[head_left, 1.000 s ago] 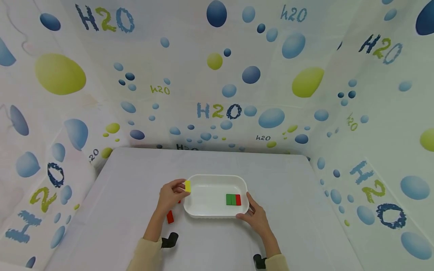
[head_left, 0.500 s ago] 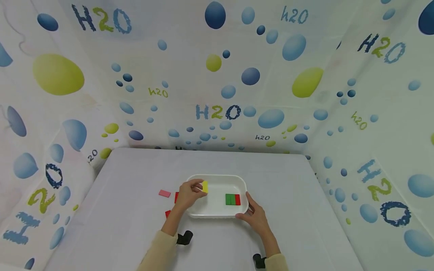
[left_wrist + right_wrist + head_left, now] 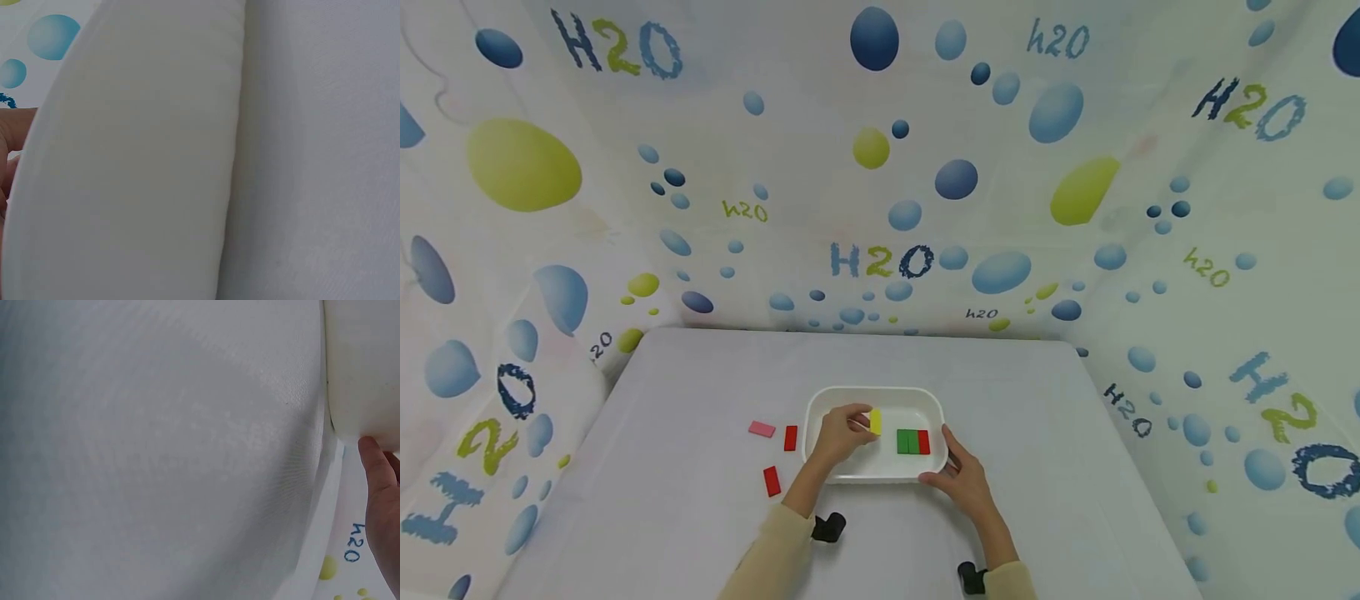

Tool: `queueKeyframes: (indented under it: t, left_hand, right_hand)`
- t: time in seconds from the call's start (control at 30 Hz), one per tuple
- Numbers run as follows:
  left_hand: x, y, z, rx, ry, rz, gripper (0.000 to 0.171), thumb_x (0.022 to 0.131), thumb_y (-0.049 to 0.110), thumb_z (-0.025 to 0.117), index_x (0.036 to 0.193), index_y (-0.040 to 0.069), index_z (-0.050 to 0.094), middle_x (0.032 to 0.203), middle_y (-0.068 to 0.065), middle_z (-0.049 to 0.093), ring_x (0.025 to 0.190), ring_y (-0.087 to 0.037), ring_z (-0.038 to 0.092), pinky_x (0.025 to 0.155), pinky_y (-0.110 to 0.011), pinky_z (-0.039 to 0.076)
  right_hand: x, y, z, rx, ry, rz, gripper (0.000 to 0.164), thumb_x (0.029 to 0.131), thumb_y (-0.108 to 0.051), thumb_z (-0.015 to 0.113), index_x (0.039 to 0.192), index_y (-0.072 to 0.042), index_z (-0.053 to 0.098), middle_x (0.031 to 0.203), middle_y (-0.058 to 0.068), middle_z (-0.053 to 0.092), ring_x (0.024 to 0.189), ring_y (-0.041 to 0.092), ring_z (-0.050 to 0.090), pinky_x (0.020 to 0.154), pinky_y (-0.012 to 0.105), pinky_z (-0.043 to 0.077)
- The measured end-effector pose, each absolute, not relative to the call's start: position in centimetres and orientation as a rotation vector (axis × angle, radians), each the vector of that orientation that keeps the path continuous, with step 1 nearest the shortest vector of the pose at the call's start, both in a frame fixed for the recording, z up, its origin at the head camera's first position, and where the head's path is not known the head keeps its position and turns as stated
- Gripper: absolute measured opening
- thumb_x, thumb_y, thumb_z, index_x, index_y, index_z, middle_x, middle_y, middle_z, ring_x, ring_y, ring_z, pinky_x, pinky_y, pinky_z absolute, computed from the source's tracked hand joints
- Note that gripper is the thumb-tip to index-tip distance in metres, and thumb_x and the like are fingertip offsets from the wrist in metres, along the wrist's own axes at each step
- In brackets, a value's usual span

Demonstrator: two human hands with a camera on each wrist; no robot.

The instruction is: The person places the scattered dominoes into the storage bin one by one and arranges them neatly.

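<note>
Table (image 3: 677, 467): lying pale under everything.
Pink block (image 3: 762, 428): resting flat on table, farthest left.
Near red block (image 3: 772, 481): lying slightly skewed on table, closer to the person.
Far red block (image 3: 791, 437): lying on table, just beside the left edge of the white tray (image 3: 895, 407).
Left hand (image 3: 841, 435): hanging over the tray's left half; grip narrow, pinching the yellow block (image 3: 876, 422).
Yellow block: being held over the tray, left of the green pair (image 3: 902, 442); can't tell if it's touching the tray floor.
Green pair: lying side by side in the tray's right half.
Inner red block (image 3: 924, 442): touching the right-hand green one.
Right hand (image 3: 962, 475): grip holding the tray's near right corner.
</note>
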State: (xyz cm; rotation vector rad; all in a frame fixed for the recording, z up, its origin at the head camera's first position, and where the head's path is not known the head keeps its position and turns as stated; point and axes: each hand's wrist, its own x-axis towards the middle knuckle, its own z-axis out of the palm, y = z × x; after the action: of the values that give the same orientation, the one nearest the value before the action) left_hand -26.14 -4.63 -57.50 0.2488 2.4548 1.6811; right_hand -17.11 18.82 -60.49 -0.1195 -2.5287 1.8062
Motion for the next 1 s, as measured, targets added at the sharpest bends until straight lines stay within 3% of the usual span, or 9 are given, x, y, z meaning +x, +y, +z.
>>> queueKeyframes:
  t: [0.47,1.0]
  left_hand:
    - [-26.2,-2.8,-58.9,0.332,2.389,1.669,0.050,0.072,-0.010,0.076,0.119,-0.011,0.062,0.087,-0.018,0.068,0.069,-0.016,0.066,0.062,-0.027,0.057]
    - [-26.3,-1.3,-58.8,0.277,2.510,1.501,0.045,0.072,-0.006,0.077,0.115,-0.008,0.066,0.080,-0.011,0.066,0.067,-0.014,0.056,0.060,-0.024,0.051]
  right_hand:
    - [-17.2,18.7,-60.3,-0.110,-2.562,1.768,0.099,0.071,-0.021,0.086,0.153,-0.012,0.032,0.157,0.015,0.033,0.139,0.035,0.042,0.099,0.032,0.045]
    - [-17.2,18.9,-60.3,-0.084,-2.561,1.738,0.098,0.071,-0.022,0.086,0.153,-0.012,0.032,0.156,0.015,0.033,0.138,0.036,0.042,0.098,0.031,0.046]
